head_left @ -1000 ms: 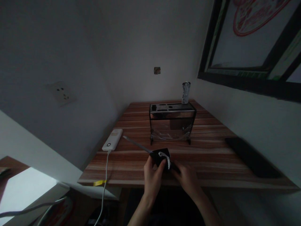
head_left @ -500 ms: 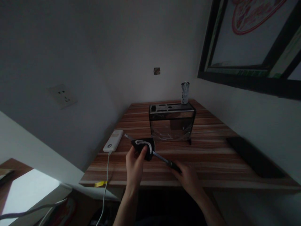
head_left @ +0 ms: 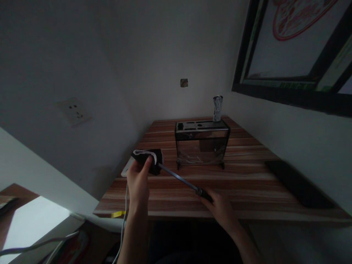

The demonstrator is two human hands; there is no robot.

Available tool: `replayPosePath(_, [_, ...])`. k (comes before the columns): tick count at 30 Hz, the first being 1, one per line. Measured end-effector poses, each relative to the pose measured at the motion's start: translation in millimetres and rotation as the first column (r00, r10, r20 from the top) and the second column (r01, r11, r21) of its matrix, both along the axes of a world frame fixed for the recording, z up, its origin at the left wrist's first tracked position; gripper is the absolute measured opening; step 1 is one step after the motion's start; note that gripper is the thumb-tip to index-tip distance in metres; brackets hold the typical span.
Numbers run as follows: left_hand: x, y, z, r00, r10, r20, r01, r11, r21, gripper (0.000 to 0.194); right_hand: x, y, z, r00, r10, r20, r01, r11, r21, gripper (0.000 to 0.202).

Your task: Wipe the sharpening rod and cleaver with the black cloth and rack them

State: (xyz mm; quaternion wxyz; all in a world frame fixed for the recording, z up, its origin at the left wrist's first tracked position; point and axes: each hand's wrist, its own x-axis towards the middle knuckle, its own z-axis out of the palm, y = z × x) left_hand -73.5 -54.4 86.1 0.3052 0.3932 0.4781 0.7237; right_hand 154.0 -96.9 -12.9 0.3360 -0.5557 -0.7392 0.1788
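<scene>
My left hand (head_left: 139, 179) pinches a folded black cloth (head_left: 157, 156) with a white edge, over the left part of the table. A thin metal rod (head_left: 178, 177) runs from the cloth down to the right and ends in a black handle. My right hand (head_left: 218, 207) is closed around that handle near the table's front edge. The cloth hides the rod's far end. Behind the rod stands a dark-framed clear box (head_left: 202, 146) with slots in its top.
A white power bank (head_left: 125, 169) with a cable lies partly behind the cloth. A crumpled wrapped item (head_left: 217, 108) stands at the box's back right. At the right of the table (head_left: 247, 190) lies a flat black object (head_left: 298, 183). Yellow tape (head_left: 118, 214) marks the front edge.
My left hand and the cloth have moved left along the rod, baring more of the shaft and covering part of the power bank. My right hand has hardly moved.
</scene>
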Motion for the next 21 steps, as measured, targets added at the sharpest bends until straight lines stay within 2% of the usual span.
replayPosePath(4, [2.3,-1.1,-1.2,1.000,0.014,0.017,-0.014,1.000,0.006,0.029,0.3,0.2,-0.8,1.000,0.002,-0.002,-0.002,1.000,0.011,0.023])
replayPosePath(9, [5.8,-6.1,-3.0,0.999,0.011,-0.046,-0.010,1.000,0.016,0.027,2.2,2.6,-7.4,1.000,-0.009,0.026,0.009,1.000,0.000,0.021])
replayPosePath(13, [14.8,-11.2,-10.2,0.997,-0.005,-0.077,0.003,1.000,-0.027,0.029,3.4,3.8,-10.9,1.000,-0.006,0.019,0.006,1.000,0.023,0.021])
replayPosePath(21, [44.6,-24.1,-36.2,0.980,-0.186,-0.075,0.175,0.976,-0.131,0.028,3.3,2.7,-7.8,0.998,-0.012,0.060,0.010,0.999,0.031,0.021])
